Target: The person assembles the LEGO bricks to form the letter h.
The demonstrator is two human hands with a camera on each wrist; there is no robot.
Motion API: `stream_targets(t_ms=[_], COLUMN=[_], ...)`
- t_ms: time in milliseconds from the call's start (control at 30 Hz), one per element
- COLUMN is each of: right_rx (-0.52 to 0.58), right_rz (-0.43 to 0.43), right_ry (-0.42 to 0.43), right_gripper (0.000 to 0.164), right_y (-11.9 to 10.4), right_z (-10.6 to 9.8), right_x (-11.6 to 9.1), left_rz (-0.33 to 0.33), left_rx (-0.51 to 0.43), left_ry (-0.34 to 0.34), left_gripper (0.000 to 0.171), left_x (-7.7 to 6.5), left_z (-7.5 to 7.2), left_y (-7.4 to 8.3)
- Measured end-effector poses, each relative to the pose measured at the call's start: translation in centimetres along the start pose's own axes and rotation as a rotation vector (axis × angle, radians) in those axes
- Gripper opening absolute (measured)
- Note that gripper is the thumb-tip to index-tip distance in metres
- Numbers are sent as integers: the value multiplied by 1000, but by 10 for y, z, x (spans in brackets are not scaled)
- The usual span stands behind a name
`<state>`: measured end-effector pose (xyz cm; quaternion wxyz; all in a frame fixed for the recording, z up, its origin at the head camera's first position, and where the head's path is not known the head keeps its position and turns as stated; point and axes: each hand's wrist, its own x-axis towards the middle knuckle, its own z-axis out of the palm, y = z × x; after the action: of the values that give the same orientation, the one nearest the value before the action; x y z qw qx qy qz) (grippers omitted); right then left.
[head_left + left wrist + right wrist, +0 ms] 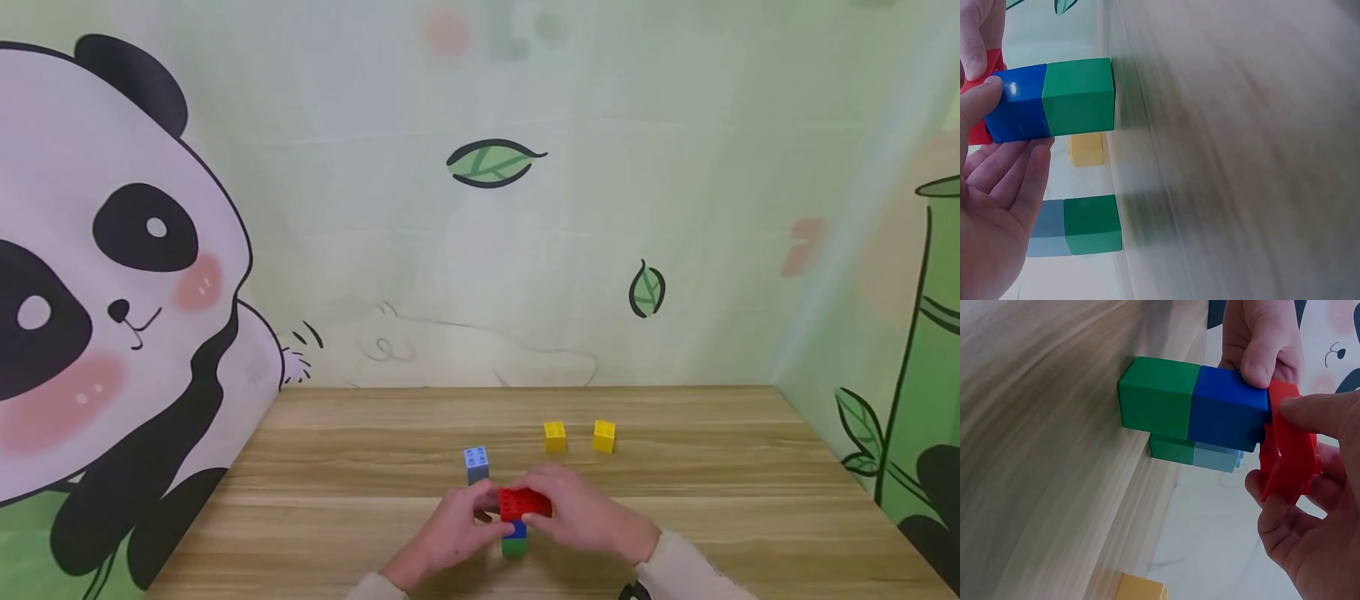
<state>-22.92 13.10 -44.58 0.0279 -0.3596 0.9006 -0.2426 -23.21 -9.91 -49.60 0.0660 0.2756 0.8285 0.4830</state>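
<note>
In front of me a blue toy brick (1229, 409) sits on a green toy brick (1159, 395), forming a short upright stack on the table. My left hand (459, 527) grips the stack's upper part, thumb on the blue brick and fingers behind. With thumb and fingers my right hand (581, 512) holds a longer red toy brick (1292, 440) at the top of the blue one. The red brick sticks out past the blue one toward my right hand, its hollow underside partly showing in the right wrist view.
Just behind the hands stands a second stack, a light blue brick (476, 458) on a green brick (1092, 225). Two yellow bricks (555, 436) stand apart farther back on the wooden table (360, 450). A panda-printed backdrop (337, 208) rises behind the table.
</note>
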Motion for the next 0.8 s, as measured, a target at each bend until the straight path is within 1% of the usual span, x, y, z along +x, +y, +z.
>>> stream_targets(t_ms=[167, 367, 600, 800], right_rx=[4, 31, 5, 38], right_rz=[19, 19, 7, 27], right_ry=[-7, -20, -22, -34], right_gripper=[34, 36, 35, 36], right_y=[-3, -3, -1, 0], right_z=[2, 1, 2, 1], right_x=[1, 1, 1, 1], left_rz=[-26, -12, -67, -69], left_rx=[-3, 5, -9, -6], left_ry=[-1, -11, -23, -24], left_gripper=[31, 29, 27, 26], left_x=[-1, -1, 0, 1], left_z=[0, -1, -1, -2], left_y=[1, 2, 2, 4])
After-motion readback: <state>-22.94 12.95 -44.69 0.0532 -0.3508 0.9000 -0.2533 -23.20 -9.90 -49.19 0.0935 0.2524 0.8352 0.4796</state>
